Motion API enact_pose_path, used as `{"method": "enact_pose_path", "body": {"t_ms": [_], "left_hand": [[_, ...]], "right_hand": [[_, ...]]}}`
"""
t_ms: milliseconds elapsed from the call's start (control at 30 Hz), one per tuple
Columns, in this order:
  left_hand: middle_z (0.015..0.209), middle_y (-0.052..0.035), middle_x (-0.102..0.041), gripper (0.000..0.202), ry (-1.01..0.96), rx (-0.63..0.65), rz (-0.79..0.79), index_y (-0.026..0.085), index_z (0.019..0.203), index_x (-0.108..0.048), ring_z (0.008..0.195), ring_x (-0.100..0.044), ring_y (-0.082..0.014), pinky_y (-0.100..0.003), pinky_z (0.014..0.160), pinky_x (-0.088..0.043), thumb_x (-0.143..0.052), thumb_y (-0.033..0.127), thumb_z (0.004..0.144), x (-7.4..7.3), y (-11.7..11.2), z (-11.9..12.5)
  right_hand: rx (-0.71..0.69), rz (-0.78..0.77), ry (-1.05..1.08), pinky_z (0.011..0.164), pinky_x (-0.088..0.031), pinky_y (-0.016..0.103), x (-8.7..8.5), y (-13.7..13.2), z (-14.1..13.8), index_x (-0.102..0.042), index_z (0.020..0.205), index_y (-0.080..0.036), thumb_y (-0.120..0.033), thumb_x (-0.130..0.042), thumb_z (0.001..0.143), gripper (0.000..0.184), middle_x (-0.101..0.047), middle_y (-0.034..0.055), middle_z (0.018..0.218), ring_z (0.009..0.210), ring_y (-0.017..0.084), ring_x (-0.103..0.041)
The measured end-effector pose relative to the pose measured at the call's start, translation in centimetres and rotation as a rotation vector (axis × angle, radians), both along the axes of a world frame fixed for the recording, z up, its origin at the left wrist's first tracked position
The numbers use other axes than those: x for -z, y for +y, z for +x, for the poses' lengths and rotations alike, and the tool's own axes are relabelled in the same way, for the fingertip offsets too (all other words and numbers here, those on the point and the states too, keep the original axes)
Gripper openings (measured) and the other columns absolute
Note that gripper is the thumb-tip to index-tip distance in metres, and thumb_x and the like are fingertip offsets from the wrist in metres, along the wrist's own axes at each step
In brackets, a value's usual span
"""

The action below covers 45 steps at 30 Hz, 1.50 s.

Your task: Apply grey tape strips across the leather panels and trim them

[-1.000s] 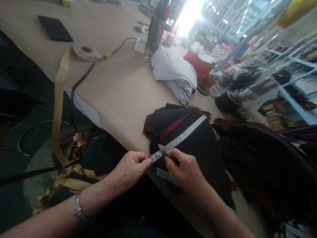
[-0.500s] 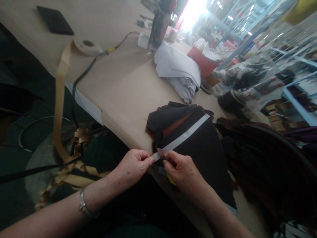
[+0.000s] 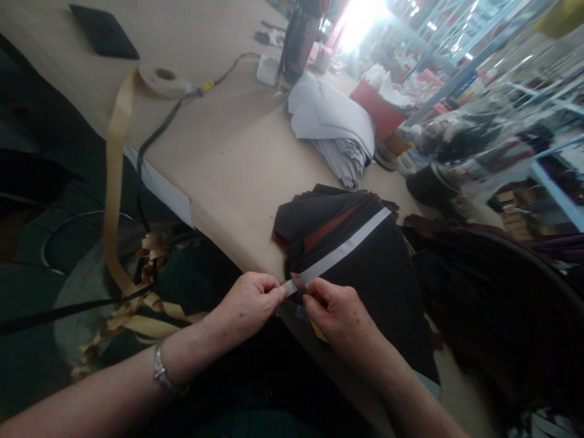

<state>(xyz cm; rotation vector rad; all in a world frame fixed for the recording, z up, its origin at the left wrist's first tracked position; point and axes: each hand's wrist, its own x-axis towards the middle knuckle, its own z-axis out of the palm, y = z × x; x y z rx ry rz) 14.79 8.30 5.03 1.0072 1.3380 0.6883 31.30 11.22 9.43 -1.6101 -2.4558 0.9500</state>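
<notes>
A pale strip of tape (image 3: 349, 244) runs slantwise across a stack of black pieces (image 3: 369, 286) at the table's front edge. My left hand (image 3: 255, 302) pinches the strip's near end between thumb and forefinger, just off the stack. Close beside it, my right hand (image 3: 340, 310) is closed around a cutter knife (image 3: 318, 329) with a yellow handle. Its short flat blade (image 3: 297, 281) pokes out past the fingers and lies against the strip; whether it has cut in, I cannot tell. Brown-red layers show between the black pieces.
Behind the stack lie white folded sheets (image 3: 335, 115). A tape roll (image 3: 164, 80) trails a tan band (image 3: 117, 164) off the table's left edge, near a black cable (image 3: 157, 131). A black flat item (image 3: 104, 33) lies at far left. Dark pieces (image 3: 483, 286) are heaped at right.
The whole view has shifted slightly. Both hands stay on the strip in nearly the same pose, the blade still against it.
</notes>
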Motion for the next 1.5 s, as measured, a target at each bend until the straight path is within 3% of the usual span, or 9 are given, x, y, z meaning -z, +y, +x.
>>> {"method": "enact_pose_path", "body": {"t_ms": [300,467,733,933,1067,1133,1233,1333,1500], "left_hand": [[0.047,0.0055,-0.034,0.042,0.076,0.024,0.061,0.019,0.051,-0.044,0.044,-0.03,-0.009,-0.022,0.043,-0.022,-0.042,0.055,0.073,-0.4,-0.1,0.2],[0.051,0.0038,-0.039,0.03,0.154,0.05,0.187,0.019,0.053,-0.042,0.05,-0.035,-0.0108,-0.024,0.05,-0.027,-0.041,0.038,0.077,-0.9,0.0,0.8],[0.058,0.002,-0.051,0.032,0.261,0.113,0.649,0.019,0.061,-0.047,0.054,-0.048,-0.0107,-0.023,0.054,-0.035,-0.037,0.029,0.089,-3.0,-1.9,1.7],[0.058,0.0053,-0.059,0.027,0.248,0.0,0.851,0.021,0.071,-0.058,0.05,-0.058,-0.0071,-0.01,0.047,-0.044,-0.043,0.028,0.093,-1.8,-1.6,-1.0],[0.067,0.0027,-0.063,0.022,0.343,0.052,1.183,0.022,0.079,-0.059,0.06,-0.062,-0.0089,-0.012,0.056,-0.049,-0.042,0.025,0.094,-1.2,0.5,-0.6],[0.078,-0.0001,-0.066,0.022,0.448,0.087,1.292,0.022,0.082,-0.059,0.074,-0.065,-0.0123,-0.017,0.069,-0.052,-0.041,0.022,0.094,-0.6,1.5,0.4],[0.088,-0.0013,-0.069,0.028,0.597,0.062,1.4,0.022,0.083,-0.061,0.09,-0.064,-0.0164,-0.026,0.086,-0.05,-0.036,0.017,0.095,1.5,2.6,1.6],[0.094,-0.0017,-0.07,0.027,0.635,0.043,1.414,0.022,0.09,-0.063,0.099,-0.062,-0.0167,-0.028,0.094,-0.047,-0.037,0.016,0.095,3.1,2.8,1.5],[0.091,-0.0023,-0.071,0.02,0.533,0.093,1.352,0.021,0.091,-0.062,0.095,-0.065,-0.0145,-0.023,0.091,-0.05,-0.043,0.017,0.092,2.6,2.4,0.5]], "right_hand": [[-0.09,0.157,-0.319,0.05,-0.021,0.026,0.0,-0.5,-0.9,-0.054,0.069,-0.018,-0.017,-0.047,0.085,0.017,-0.057,0.0005,0.055,0.048,0.013,-0.051],[-0.134,0.24,-0.383,0.05,-0.018,0.027,0.4,-1.0,-1.1,-0.06,0.076,-0.018,-0.016,-0.049,0.087,0.015,-0.065,0.0029,0.062,0.051,0.014,-0.057],[-0.177,0.103,-0.294,0.052,-0.024,0.026,0.2,-0.6,-0.9,-0.06,0.085,-0.017,-0.019,-0.054,0.085,0.006,-0.067,0.0048,0.071,0.06,0.017,-0.061],[0.02,0.014,0.14,0.057,-0.035,0.022,-2.4,-1.4,2.0,-0.052,0.078,-0.02,-0.017,-0.043,0.089,0.014,-0.063,0.0002,0.072,0.064,0.013,-0.059],[0.257,0.135,0.434,0.052,-0.038,0.021,-3.3,2.0,6.6,-0.049,0.085,-0.021,-0.031,-0.04,0.091,0.015,-0.056,-0.0039,0.062,0.053,0.01,-0.053],[0.369,0.28,0.432,0.05,-0.036,0.022,-3.0,4.8,9.1,-0.053,0.081,-0.02,-0.036,-0.047,0.085,0.018,-0.051,-0.0046,0.058,0.05,0.011,-0.048],[0.476,0.298,0.363,0.059,-0.041,0.025,-1.7,9.0,12.0,-0.061,0.077,-0.018,-0.039,-0.052,0.078,0.023,-0.06,0.001,0.068,0.063,0.015,-0.055],[0.568,0.268,0.256,0.065,-0.045,0.028,-0.1,12.1,13.3,-0.065,0.083,-0.016,-0.038,-0.057,0.073,0.026,-0.067,0.0051,0.078,0.073,0.02,-0.061],[0.578,0.256,0.112,0.069,-0.043,0.03,1.1,14.5,13.2,-0.066,0.075,-0.016,-0.034,-0.071,0.062,0.022,-0.068,0.0075,0.081,0.078,0.023,-0.063]]}}
